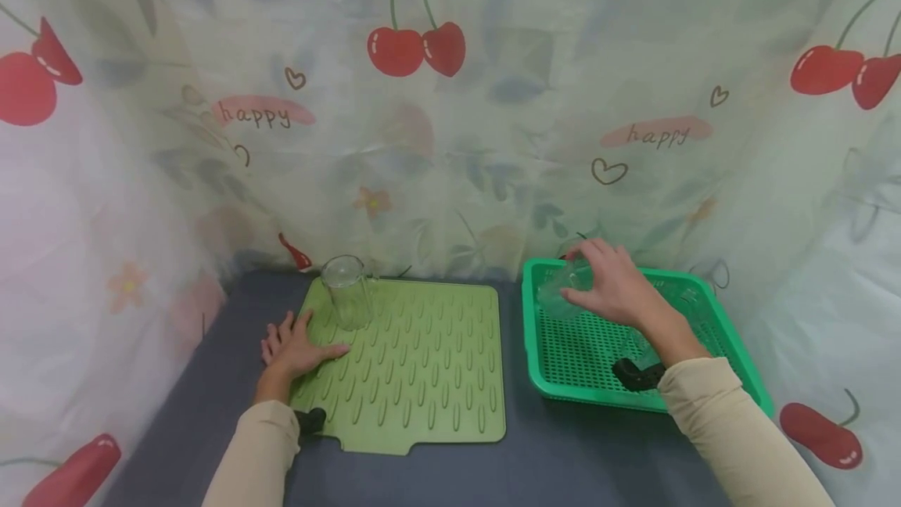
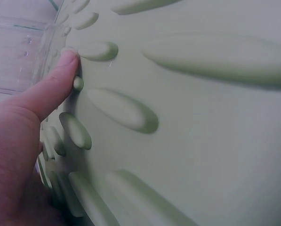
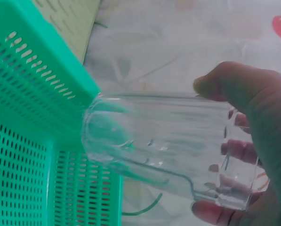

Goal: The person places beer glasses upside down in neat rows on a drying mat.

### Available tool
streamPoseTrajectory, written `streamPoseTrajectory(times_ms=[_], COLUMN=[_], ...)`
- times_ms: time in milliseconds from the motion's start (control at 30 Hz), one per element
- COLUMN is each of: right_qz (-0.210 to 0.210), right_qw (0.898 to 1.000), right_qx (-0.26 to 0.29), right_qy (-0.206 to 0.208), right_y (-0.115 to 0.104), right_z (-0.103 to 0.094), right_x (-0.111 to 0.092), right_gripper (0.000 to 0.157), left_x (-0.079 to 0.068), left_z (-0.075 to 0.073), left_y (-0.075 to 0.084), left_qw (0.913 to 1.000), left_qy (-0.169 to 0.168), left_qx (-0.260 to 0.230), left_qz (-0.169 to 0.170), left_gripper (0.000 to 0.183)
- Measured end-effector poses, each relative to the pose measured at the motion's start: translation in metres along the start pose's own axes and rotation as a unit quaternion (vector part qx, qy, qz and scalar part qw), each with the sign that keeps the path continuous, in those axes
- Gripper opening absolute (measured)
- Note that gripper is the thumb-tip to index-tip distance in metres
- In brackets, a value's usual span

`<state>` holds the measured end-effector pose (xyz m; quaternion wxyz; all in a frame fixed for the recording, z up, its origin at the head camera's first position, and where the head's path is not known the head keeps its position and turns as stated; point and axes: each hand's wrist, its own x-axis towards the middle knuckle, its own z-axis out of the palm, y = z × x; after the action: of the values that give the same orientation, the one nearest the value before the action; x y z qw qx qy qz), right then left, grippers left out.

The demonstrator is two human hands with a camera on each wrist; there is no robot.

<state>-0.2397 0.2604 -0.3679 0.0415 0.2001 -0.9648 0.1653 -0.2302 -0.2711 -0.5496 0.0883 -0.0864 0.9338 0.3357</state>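
My right hand (image 1: 608, 280) grips a clear drinking glass (image 1: 565, 293) over the left part of a green plastic basket (image 1: 533, 366). In the right wrist view, the thumb lies on one side of the glass (image 3: 154, 141) and the fingertips on the other, near one end. My left hand (image 1: 297, 349) rests with spread fingers at the left edge of a light green ridged mat (image 1: 422, 366). Its thumb (image 2: 55, 87) touches the ridged surface. A clear glass mug (image 1: 349, 300) with a handle stands at the mat's back left corner, just beyond this hand.
More clear glassware (image 1: 693, 303) lies in the basket, partly hidden by the right forearm. Mat and basket sit side by side on a dark grey table (image 1: 517, 444). A patterned curtain (image 1: 457, 147) closes off the back and both sides. Each wrist carries a black strap mount (image 1: 637, 375).
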Motion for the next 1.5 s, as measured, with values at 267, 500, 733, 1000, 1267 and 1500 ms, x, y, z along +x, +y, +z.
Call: streamPoseTrajectory(times_ms=[267,500,733,1000,1267,1500], right_qz=[-0.033,-0.003,0.01,0.005,0.008,0.018], right_qw=[0.99,0.965,0.932,0.899,0.88,0.873], right_qx=[0.097,0.237,0.339,0.416,0.456,0.467], right_qy=[0.098,0.116,0.128,0.134,0.135,0.136], right_y=[-0.016,-0.026,-0.032,-0.046,-0.062,-0.076], right_z=[-0.002,0.008,0.031,0.063,0.087,0.107], right_x=[-0.003,-0.003,0.005,0.01,0.012,0.016], right_gripper=[0.055,0.058,0.056,0.057,0.058,0.059], left_x=[-0.001,0.002,-0.002,-0.001,0.012,0.004], left_z=[-0.003,0.003,0.001,-0.003,0.005,-0.003], left_y=[0.001,-0.004,-0.001,0.002,-0.012,-0.003], left_qw=[0.9998,0.9998,1.0,0.9998,0.9999,0.9998], left_qy=[-0.008,0.016,0.006,-0.007,-0.002,-0.013], left_qx=[0.018,-0.003,0.001,0.015,0.009,0.016], left_qz=[-0.006,0.014,0.008,-0.005,0.008,0.001], left_gripper=[0.123,0.131,0.126,0.123,0.135,0.132])
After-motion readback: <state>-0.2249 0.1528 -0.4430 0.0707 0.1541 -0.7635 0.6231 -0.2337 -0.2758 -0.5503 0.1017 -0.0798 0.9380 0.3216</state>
